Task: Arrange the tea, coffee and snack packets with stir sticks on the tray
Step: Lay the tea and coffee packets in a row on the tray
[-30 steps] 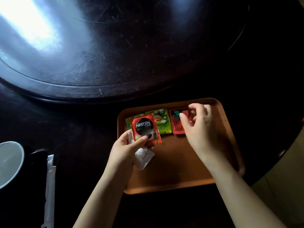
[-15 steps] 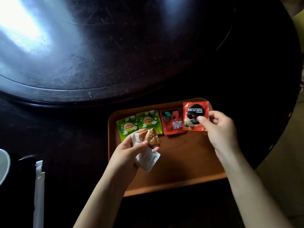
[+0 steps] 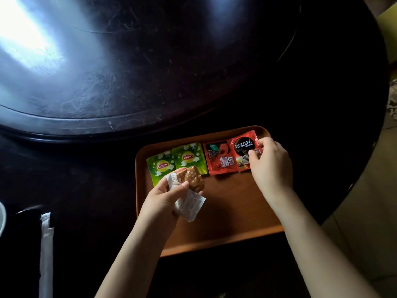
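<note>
An orange-brown tray (image 3: 232,214) lies on the dark table. Along its far edge sit two green Lipton tea packets (image 3: 160,166) (image 3: 189,158) and a red coffee packet (image 3: 219,158), side by side. My right hand (image 3: 269,166) pinches a red Nescafe coffee packet (image 3: 241,150) at the right end of that row, low over the tray. My left hand (image 3: 164,197) holds snack packets (image 3: 190,191), brown and white, above the tray's left half. A white wrapped stir stick (image 3: 46,250) lies on the table at the far left.
A large dark raised turntable (image 3: 150,61) fills the table behind the tray. A white bowl rim (image 3: 1,218) shows at the left edge beside a dark flat object (image 3: 28,214). The table edge curves down on the right, with floor beyond.
The Nescafe packet went from my left hand to my right, which carried it to the right end of the row. My left hand kept the snack packets.
</note>
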The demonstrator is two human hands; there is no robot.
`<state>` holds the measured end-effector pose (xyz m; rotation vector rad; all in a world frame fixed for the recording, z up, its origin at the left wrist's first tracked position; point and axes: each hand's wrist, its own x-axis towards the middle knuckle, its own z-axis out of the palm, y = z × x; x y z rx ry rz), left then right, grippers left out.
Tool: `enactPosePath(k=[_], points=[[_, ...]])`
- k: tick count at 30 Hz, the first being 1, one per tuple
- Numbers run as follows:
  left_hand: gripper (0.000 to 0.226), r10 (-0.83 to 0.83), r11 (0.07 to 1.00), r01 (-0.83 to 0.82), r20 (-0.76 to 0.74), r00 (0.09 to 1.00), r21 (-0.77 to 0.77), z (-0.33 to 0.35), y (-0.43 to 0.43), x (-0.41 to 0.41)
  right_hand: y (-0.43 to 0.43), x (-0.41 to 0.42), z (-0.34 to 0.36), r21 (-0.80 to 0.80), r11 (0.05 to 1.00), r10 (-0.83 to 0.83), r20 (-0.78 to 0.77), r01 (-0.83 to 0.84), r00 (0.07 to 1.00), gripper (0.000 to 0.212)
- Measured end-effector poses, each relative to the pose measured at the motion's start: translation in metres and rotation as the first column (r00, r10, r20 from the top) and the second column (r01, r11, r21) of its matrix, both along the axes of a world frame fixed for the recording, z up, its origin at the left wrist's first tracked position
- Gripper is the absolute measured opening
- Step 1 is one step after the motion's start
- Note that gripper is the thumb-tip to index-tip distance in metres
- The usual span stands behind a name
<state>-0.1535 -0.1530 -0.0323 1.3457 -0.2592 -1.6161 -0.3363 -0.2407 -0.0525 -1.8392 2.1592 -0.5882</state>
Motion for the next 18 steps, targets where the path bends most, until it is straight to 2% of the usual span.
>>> enactPosePath(k=[8, 18], points=[[0.028, 0.013, 1.000, -0.013, 0.006, 1.000, -0.003, 0.0022, -0.0041, -0.0043, 0.0045, -0.0011, -0.0003, 0.010, 1.000, -0.010, -0.097, 0.011, 0.995, 0.030], [0.021, 0.019, 1.000, -0.019, 0.011, 1.000, -0.005, 0.0025, -0.0020, -0.0055, 0.0062, -0.0021, -0.0039, -0.017, 0.999, -0.034, -0.080, 0.033, 0.996, 0.034]])
